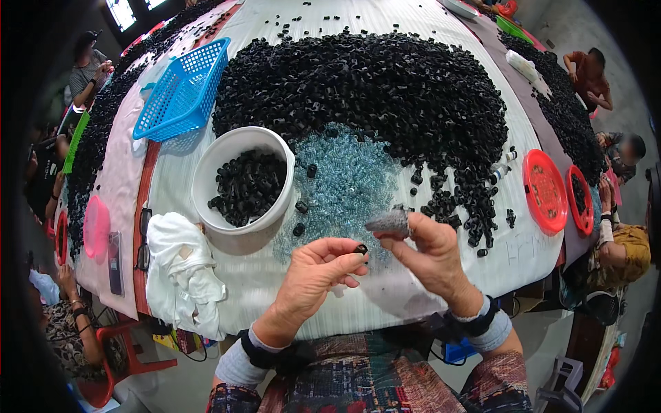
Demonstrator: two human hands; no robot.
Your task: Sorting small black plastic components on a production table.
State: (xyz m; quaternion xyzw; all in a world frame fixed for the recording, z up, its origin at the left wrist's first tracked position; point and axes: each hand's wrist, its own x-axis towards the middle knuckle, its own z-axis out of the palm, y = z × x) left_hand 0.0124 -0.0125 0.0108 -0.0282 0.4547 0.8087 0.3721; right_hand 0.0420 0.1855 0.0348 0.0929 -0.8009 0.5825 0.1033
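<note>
My left hand (310, 279) pinches a small black ring-shaped plastic part (361, 249) between thumb and fingertips, above the table's near edge. Just right of it is my right hand (437, 258), its thumb bent close under a finger wrapped in a grey cloth cover (390, 222). Whatever those fingertips may hold is hidden or too small to make out. Beyond both hands lies a pile of small clear bluish pieces (344, 175). Behind that spreads a large heap of black parts (358, 82). A white bowl (202, 184), left of the clear pieces, contains more black parts.
A blue perforated basket (186, 89) stands at the far left. Nearer are a crumpled white cloth (180, 268) and eyeglasses (143, 241). Red plastic lids (544, 193) lie at the right. Other people sit along both side tables, which hold more black parts.
</note>
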